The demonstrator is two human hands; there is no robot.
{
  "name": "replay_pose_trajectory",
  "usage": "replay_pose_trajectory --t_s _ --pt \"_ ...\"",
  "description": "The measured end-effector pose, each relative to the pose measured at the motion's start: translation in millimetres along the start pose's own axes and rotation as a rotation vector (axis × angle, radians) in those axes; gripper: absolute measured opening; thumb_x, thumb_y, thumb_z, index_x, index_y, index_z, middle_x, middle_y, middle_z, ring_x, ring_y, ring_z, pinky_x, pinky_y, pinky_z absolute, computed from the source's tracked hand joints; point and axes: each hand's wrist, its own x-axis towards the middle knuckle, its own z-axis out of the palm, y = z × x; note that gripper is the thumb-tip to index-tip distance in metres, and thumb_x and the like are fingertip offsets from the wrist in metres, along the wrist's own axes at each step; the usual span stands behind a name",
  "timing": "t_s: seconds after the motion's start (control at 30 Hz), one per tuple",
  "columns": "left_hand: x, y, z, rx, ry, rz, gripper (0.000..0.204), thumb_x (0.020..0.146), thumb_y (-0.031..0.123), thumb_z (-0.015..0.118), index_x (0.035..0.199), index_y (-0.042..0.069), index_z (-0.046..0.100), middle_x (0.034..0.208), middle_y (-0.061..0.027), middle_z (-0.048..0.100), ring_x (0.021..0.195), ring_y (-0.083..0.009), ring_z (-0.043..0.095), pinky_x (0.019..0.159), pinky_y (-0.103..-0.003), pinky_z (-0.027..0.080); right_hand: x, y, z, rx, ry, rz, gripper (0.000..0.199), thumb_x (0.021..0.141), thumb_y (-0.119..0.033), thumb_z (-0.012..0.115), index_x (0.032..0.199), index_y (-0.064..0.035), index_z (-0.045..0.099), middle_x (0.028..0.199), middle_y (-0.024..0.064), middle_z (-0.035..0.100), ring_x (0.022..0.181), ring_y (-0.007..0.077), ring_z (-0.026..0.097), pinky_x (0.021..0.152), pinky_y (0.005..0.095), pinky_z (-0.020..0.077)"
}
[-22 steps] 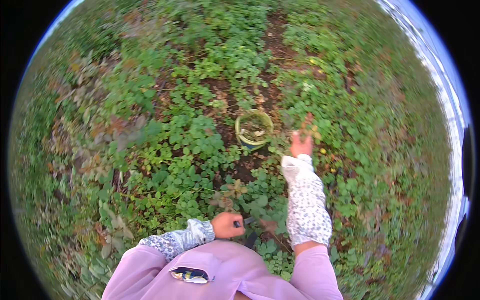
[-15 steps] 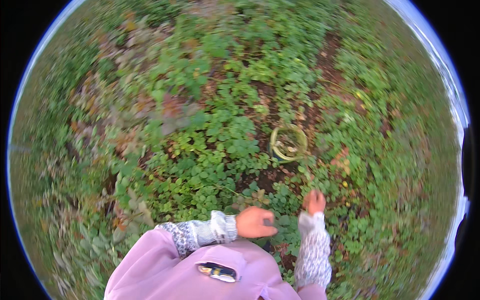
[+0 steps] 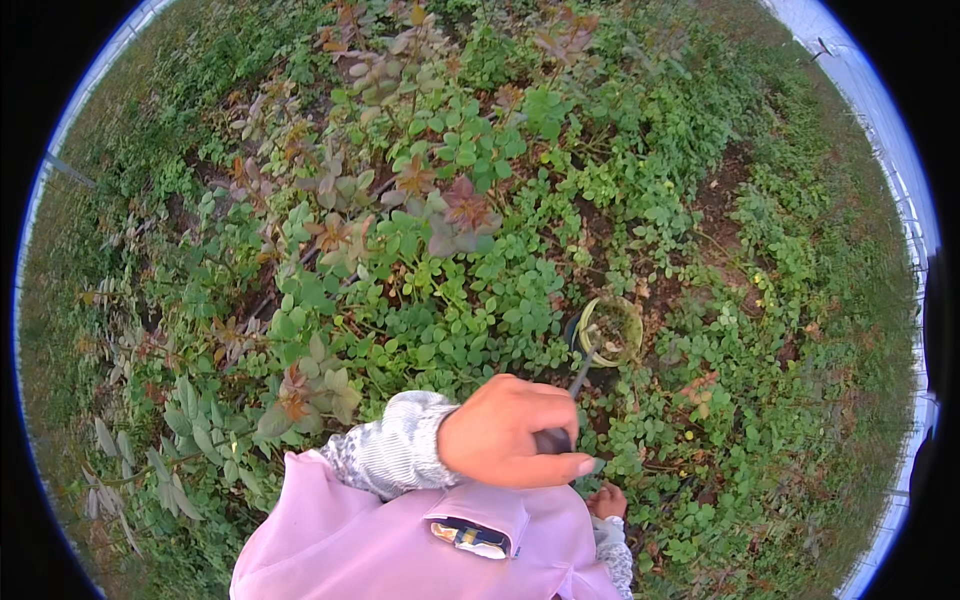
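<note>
Down among the leafy plants, the left hand [image 3: 510, 432] grips a dark-handled tool [image 3: 572, 395] just below the bowl [image 3: 610, 330], while the right hand [image 3: 607, 500], half hidden, cannot be read.

I had only the one head view, a fisheye that looked steeply down from above my chest [image 3: 400, 540] onto the plants [image 3: 450, 300] and soil. It sat close over my left hand [image 3: 510, 432], which filled the lower middle, while the ground lay farther below and bent away toward the round black rim.
</note>
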Motion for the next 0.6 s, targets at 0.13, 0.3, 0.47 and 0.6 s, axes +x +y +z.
replay_pose_trajectory --t_s 0.13,0.3,0.47,0.6 --pt "-4.6 1.1 -0.9 0.125 0.155 0.108 0.022 0.073 0.017 0.076 0.069 0.006 0.057 0.066 -0.0063 0.060 0.050 -0.0211 0.059 0.043 -0.030 0.045 40.7 -27.3 -14.3 0.000 0.097 0.002 0.023 0.093 -0.012 0.047 0.112 -0.0003 0.055 0.066 0.0107 0.060 0.047 0.0167 0.056 0.040 0.0289 0.0458" --pt "8.4 -46.9 11.5 0.208 0.331 0.017 0.017 0.072 0.010 0.076 0.070 0.005 0.060 0.071 -0.0067 0.064 0.056 -0.0148 0.061 0.050 -0.027 0.047 92.4 -47.3 3.6 0.024 -0.043 -0.089 0.025 0.091 -0.010 0.049 0.113 -0.0002 0.055 0.068 0.0090 0.060 0.050 0.0149 0.056 0.045 0.0285 0.0466" --pt "52.6 -132.6 18.4 0.312 0.587 -0.068 0.015 0.072 0.006 0.071 0.070 0.002 0.057 0.070 -0.0065 0.063 0.058 -0.0121 0.055 0.055 -0.026 0.044 153.4 -80.2 32.8 -0.029 -0.174 -0.108 0.024 0.090 -0.011 0.053 0.113 -0.0042 0.058 0.076 0.0106 0.064 0.053 0.0150 0.058 0.047 0.0298 0.0478" --pt "109.7 -198.4 33.9 0.369 0.702 -0.152 0.014 0.074 0.005 0.069 0.071 0.001 0.056 0.069 -0.0054 0.061 0.057 -0.0108 0.051 0.054 -0.026 0.043 198.8 -109.6 31.8 -0.094 -0.248 -0.168 0.022 0.089 -0.011 0.053 0.109 -0.0004 0.058 0.072 0.0105 0.063 0.055 0.0155 0.059 0.051 0.0302 0.0486"
